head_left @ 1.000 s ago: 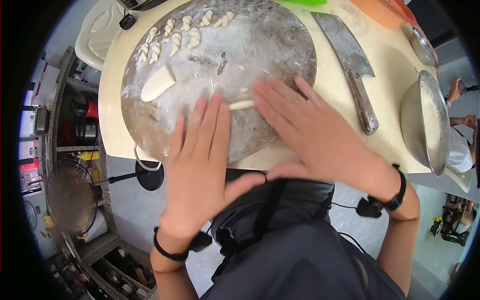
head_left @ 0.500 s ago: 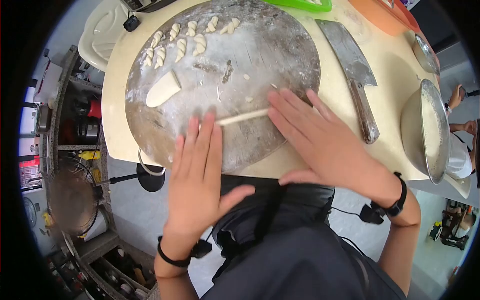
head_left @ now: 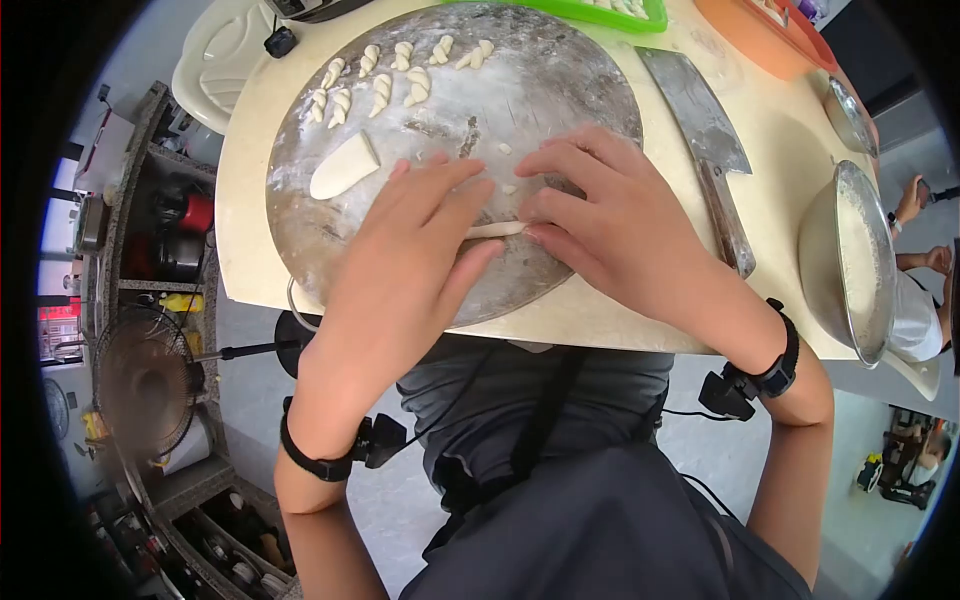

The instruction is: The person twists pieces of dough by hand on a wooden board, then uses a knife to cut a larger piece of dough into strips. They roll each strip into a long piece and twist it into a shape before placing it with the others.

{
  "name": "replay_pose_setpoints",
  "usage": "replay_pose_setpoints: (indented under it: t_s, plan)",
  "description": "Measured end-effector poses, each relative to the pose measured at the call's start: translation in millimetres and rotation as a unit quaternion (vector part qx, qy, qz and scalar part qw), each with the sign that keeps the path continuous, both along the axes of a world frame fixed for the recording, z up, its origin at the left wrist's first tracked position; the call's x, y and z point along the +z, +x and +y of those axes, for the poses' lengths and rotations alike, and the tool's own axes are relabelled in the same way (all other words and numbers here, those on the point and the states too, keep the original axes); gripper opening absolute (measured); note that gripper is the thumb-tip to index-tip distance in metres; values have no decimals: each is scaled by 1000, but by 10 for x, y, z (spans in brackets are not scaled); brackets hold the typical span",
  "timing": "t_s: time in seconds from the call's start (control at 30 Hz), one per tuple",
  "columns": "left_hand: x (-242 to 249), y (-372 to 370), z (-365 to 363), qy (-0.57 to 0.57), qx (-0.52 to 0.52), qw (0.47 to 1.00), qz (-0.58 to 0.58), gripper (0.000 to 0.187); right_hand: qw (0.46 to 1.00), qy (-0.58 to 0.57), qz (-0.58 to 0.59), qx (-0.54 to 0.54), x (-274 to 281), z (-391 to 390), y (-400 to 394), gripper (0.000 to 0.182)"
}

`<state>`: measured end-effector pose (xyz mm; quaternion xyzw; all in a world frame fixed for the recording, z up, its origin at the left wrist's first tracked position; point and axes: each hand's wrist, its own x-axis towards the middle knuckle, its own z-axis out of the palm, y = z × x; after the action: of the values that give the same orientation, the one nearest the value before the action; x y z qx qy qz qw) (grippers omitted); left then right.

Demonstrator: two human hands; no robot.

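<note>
A thin dough strip point(head_left: 497, 230) lies low over the floured round board point(head_left: 560, 90), between my two hands. My right hand point(head_left: 625, 205) is closed on the strip's right end, with thumb and fingertips pinched together there. At the other end, my left hand point(head_left: 405, 250) curls around the strip, thumb on the near side and fingers on the far side; that end is hidden by the hand. A flat, tongue-shaped dough piece point(head_left: 345, 167) lies beyond my left hand. Several small twisted dough pieces point(head_left: 381, 93) sit toward the board's far left.
A cleaver point(head_left: 705, 130) lies right of the board. Farther right stands a metal bowl point(head_left: 825, 260) of flour. At the back are a green tray point(head_left: 600, 14) and an orange basin point(head_left: 755, 45). Another person's hand point(head_left: 912, 195) shows at the right edge.
Both hands have gone from lying flat on the dough strip to curled around its ends. They are closer together, and less of the strip shows between them.
</note>
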<state>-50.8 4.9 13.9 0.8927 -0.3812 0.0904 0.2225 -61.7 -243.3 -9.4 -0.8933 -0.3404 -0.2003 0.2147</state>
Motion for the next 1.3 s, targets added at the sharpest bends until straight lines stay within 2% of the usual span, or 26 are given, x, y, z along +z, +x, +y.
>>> replay_pose_setpoints:
  t_s: [0.2, 0.3, 0.37, 0.47, 0.6, 0.8, 0.87, 0.97, 1.17, 1.3]
  plan:
    - [-86, 73, 28, -23, -27, 999, 30, 29, 1000, 19, -6, -13, 66, 0, 7, 14]
    - [-63, 132, 13, -31, -21, 999, -18, 22, 998, 63, -9, -6, 112, 34, 117, 15]
    - [17, 143, 2, -82, 15, 996, 25, 19, 993, 112, -46, -8, 110, 61, 201, 18]
    - [89, 217, 21, -166, 54, 977, 118, 15, 981, 185, -31, -41, 120, 159, 165, 25]
    - [245, 289, 3, -276, 80, 911, 297, 15, 984, 173, 7, -37, 55, 243, 86, 34]
    - [245, 260, -245, -326, 48, 884, 333, 17, 960, 267, 49, -68, 85, 294, 71, 40]
    - [216, 270, -318, -332, 41, 879, 340, 18, 945, 302, 93, -82, 81, 282, 82, 37]
    - [180, 316, -328, -319, 45, 886, 332, 18, 941, 324, 69, -67, 2, 240, 125, 36]
    - [204, 333, -276, -286, 61, 908, 301, 21, 963, 254, 17, -87, 5, 153, 85, 21]
    - [197, 351, -186, -270, 51, 910, 311, 22, 940, 338, -45, -28, 9, 156, 154, 19]
